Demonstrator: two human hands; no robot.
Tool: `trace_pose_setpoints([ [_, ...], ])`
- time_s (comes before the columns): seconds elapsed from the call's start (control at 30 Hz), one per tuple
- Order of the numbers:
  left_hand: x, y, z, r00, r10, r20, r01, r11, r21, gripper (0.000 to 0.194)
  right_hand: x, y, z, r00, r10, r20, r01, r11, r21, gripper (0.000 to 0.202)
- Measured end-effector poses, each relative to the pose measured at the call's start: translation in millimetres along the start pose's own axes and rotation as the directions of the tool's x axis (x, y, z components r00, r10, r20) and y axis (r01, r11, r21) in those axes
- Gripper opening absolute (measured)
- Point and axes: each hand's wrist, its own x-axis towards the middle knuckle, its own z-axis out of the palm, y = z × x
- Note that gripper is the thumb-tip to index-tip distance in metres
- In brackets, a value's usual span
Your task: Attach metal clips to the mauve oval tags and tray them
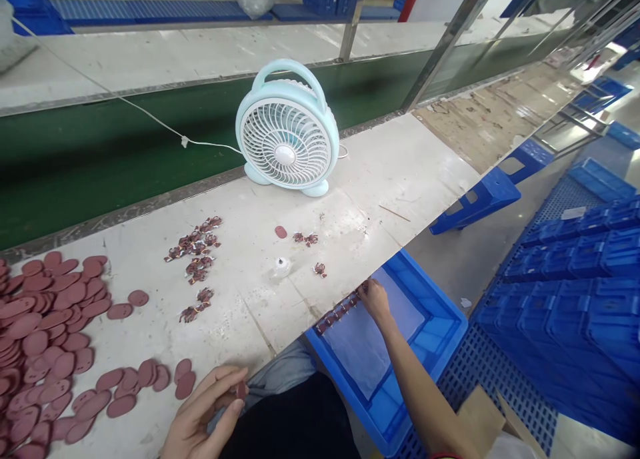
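At the table's front edge, my left hand pinches a reddish-brown oval disc between thumb and fingers. Down to the right, my right hand reaches into a blue crate, its fingers closed at the far end of a row of small dark-red pieces. What those fingers hold is hidden. The row lies on a translucent plastic sheet inside the crate. A large heap of oval discs covers the table's left, with several loose ones near my left hand.
Small brown pieces with thin legs lie in clusters on the white table. A pale blue fan stands behind, its cord running left. Beside it lie a white bottle-like item and a thin stick. Blue crates are stacked right.
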Motion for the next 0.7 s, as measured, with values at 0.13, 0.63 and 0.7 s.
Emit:
trace_pose_setpoints([
  [0.13,0,-1,-1.5,1.000,0.001,0.022,-0.001,1.000,0.003,0.037,3,-1,0,1.000,0.008,0.001,-0.008,1.000,-0.011,0.030],
  [0.63,2,2,-2.5,0.999,-0.042,0.014,0.041,0.999,0.016,0.035,-26,-20,-11,0.996,-0.052,0.077,0.055,0.998,-0.036,0.029],
  [0.7,1,1,-2.9,0.999,-0.042,0.019,0.042,0.999,0.014,0.036,-24,-24,-11,0.995,-0.045,0.092,0.049,0.998,-0.045,0.029],
])
